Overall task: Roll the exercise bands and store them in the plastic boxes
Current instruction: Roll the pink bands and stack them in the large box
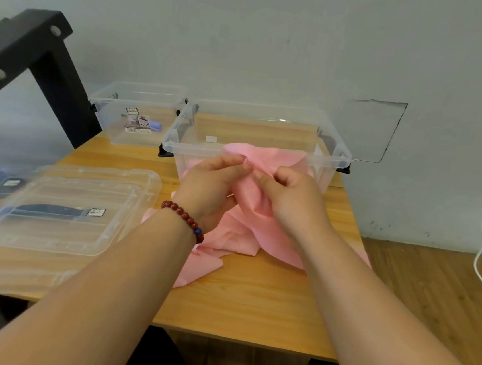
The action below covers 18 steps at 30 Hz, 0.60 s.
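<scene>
Both forearms reach in from the near edge. The left hand (212,185) and right hand (289,196) meet just in front of the big clear box (175,145), each grip closed in a fingertip pinch on the pink band (246,233). Its crumpled length lies on the worktop (251,302) before that box. Rolling looks barely begun; next, I judge, one end needs flattening and a tight first turn. A smaller box (117,101) and lids (61,211) sit left of it.

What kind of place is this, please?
Probably a plain room used for work or storage: a wooden table against a bare pale wall, a wood floor, and a black frame beside it.
</scene>
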Each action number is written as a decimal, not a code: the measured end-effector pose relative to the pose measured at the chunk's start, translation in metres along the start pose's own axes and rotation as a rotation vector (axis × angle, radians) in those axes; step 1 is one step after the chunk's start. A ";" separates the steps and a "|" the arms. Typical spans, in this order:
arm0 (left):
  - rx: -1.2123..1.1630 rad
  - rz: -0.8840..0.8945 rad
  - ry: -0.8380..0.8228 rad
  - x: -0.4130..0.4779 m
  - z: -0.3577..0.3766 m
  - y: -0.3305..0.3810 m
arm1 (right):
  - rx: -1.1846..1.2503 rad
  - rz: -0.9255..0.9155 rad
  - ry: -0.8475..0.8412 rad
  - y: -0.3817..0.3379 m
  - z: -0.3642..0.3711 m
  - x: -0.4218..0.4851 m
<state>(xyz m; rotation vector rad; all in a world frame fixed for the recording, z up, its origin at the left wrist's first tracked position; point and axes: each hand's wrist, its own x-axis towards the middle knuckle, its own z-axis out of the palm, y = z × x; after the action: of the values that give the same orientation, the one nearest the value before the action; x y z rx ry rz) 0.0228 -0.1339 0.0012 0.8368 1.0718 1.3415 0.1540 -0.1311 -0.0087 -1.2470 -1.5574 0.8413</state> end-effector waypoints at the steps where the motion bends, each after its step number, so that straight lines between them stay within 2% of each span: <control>1: -0.010 0.016 0.063 0.001 -0.003 -0.001 | -0.020 0.002 -0.013 0.000 -0.001 -0.002; 5: -0.078 0.073 0.304 0.006 -0.020 0.001 | -0.308 0.058 -0.138 0.010 -0.008 -0.007; 8: -0.095 0.097 0.362 0.010 -0.032 0.000 | -0.164 0.068 -0.119 0.016 -0.004 -0.011; 10: -0.141 0.075 0.312 0.007 -0.035 -0.002 | -0.084 0.065 -0.073 0.013 0.003 -0.015; 14: -0.110 -0.065 0.034 -0.007 -0.026 -0.006 | 0.007 0.036 0.031 0.006 0.018 -0.018; 18: -0.002 -0.119 0.135 -0.010 -0.020 -0.009 | 0.005 -0.005 0.108 0.002 0.026 -0.019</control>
<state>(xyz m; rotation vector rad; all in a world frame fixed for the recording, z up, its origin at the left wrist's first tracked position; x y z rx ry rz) 0.0079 -0.1467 -0.0126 0.6775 1.2061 1.3124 0.1312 -0.1476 -0.0238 -1.2637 -1.4711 0.7614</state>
